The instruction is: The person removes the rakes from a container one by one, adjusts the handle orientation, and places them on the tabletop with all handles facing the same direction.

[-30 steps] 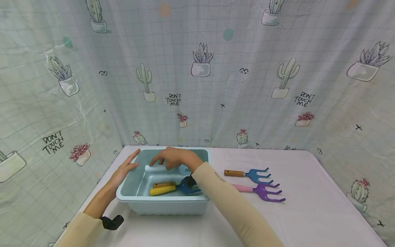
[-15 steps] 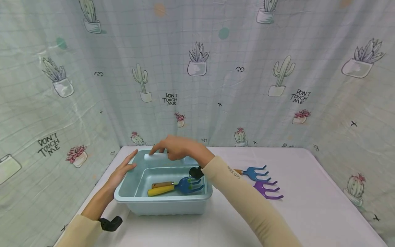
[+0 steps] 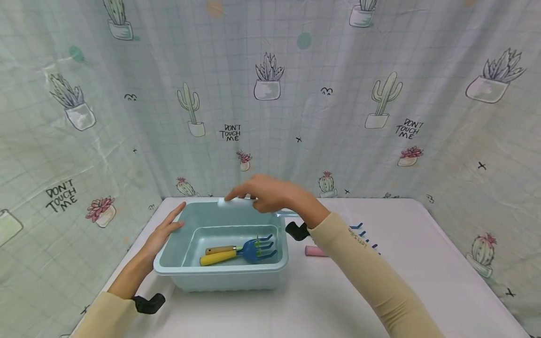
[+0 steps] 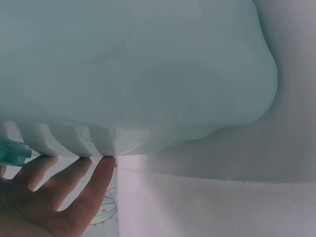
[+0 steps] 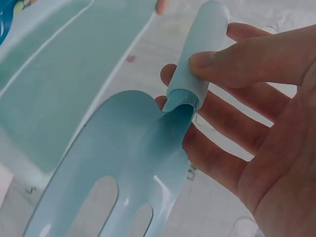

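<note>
Lifted scoop higher, pinched in right hand
Kept left hand straight-fingered against tub; mostly hid pink fork behind sleeve.

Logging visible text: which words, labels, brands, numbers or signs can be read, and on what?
"DON'T TOUCH ME": three times on the cactus-print curtain.
"x" marks: also on the curtain.
"Let's Slim", probably; small, on the right sleeve.
Right wrist view: lettering behind the slotted light-blue garden tool, too hidden to read.

tools in bin, bin on table
</note>
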`<state>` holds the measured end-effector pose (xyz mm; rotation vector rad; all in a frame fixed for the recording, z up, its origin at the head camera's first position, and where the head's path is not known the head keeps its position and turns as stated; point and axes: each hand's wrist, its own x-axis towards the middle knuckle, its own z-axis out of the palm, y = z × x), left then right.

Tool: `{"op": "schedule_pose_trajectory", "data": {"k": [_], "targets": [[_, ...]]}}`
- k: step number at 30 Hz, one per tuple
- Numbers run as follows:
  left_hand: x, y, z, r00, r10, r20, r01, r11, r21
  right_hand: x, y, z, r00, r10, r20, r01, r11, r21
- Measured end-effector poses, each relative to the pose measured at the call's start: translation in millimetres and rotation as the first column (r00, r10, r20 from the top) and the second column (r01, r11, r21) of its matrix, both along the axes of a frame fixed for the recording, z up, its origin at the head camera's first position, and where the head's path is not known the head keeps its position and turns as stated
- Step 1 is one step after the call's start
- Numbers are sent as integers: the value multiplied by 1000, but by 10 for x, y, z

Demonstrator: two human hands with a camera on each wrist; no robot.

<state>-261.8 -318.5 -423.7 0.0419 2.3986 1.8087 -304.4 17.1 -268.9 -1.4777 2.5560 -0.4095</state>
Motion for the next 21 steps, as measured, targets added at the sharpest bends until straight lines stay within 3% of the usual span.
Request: {"op": "schedule_pose_trajectory", "data": {"k": [8, 21], "targets": [[2, 26, 8, 1000, -9, -10, 9, 1000, 5, 46, 425, -35, 998, -66, 25, 67, 997, -42], [24, -3, 8, 1000, 0, -1, 0, 1000, -16, 143, 1080, -256, 982, -185, -34, 184, 982, -34]]}}
